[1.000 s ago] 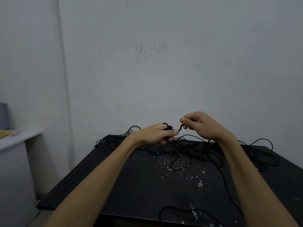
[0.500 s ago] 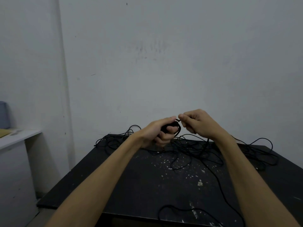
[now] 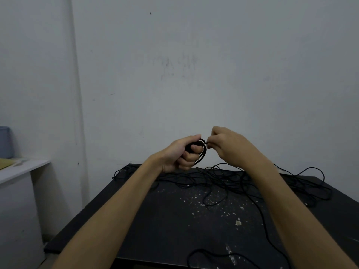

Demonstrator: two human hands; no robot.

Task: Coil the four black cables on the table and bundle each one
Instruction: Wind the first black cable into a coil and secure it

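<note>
My left hand [image 3: 179, 154] is raised above the far part of the black table [image 3: 174, 230] and grips a small coil of black cable [image 3: 202, 152], its loops hanging past the fingers. My right hand [image 3: 227, 145] pinches the same cable just right of the coil, at its top. The free length of that cable [image 3: 260, 212] runs down under my right forearm to the table's front edge. A tangle of loose black cables [image 3: 223, 177] lies across the back of the table, below both hands.
The table top is speckled with pale paint flecks [image 3: 209, 200]. A white wall stands close behind it. A white shelf [image 3: 21, 167] with a blue-grey object [image 3: 5, 141] is at the far left. One cable loop [image 3: 314, 183] spreads to the table's right.
Both hands have risen above the tangle. The coil in my left hand has grown by a loop, and my right hand has moved in to the coil's top.
</note>
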